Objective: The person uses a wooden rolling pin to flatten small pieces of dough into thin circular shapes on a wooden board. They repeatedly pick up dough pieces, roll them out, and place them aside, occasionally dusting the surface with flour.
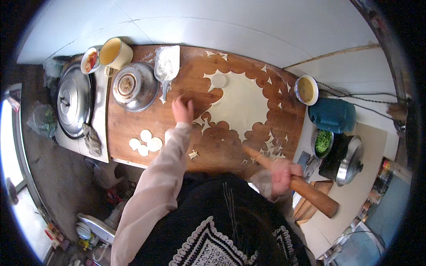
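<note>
A wooden rolling pin [314, 194] is gripped in my right hand [283, 176] at the right front of the wooden board [206, 159], tilted with its far end over the board. My left hand [182, 108] is over the board with thumb and fingers apart, holding nothing that I can see; motion blurs it. It is nearest to the handle of a flour-dusted scoop [167, 63]. Right of that hand lies a thin sheet of dough [244, 103] with scalloped edges. On its upper left rests a pale round piece [219, 80], too blurred to identify. Several small dough rounds [145, 135] lie front left.
An upturned metal basin [143, 88], an enamel mug [116, 53] and a red-stained bowl [90, 61] stand back left. Dough scraps [274, 146] lie at the right. Beyond are a bowl of liquid [306, 89], a teal container [332, 114] and chopped greens [322, 143] in a bowl.
</note>
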A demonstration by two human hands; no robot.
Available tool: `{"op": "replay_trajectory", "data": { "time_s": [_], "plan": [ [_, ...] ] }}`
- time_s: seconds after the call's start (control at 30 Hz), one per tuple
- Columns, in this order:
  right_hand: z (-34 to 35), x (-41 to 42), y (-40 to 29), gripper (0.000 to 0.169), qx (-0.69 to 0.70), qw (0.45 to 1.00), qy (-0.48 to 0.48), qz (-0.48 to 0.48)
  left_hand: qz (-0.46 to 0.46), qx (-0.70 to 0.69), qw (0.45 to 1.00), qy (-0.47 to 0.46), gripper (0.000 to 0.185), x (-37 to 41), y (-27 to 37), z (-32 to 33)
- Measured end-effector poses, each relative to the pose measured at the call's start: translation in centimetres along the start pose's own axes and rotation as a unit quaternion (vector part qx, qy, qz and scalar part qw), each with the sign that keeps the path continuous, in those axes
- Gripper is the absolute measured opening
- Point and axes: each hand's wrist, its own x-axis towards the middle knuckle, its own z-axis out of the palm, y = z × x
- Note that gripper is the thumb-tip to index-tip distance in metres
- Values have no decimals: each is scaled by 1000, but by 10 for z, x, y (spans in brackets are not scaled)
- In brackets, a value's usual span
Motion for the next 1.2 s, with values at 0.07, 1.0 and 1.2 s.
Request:
{"op": "replay_trajectory", "data": {
  "time_s": [0.07, 1.0, 1.2],
  "plan": [
    [15, 40, -20, 17, -41, 998, -13, -39, -92, -13, 992, 83, 39, -41, -14, 1],
    [100, 147, 120, 20, -7, 997, -41, -69, -364, 332, 840, 225, 54, -9, -38, -10],
    [98, 137, 121, 25, -55, 993, 57, -86, -345, 350, 839, 233, 54, -9, -40, -10]
  ]
}}
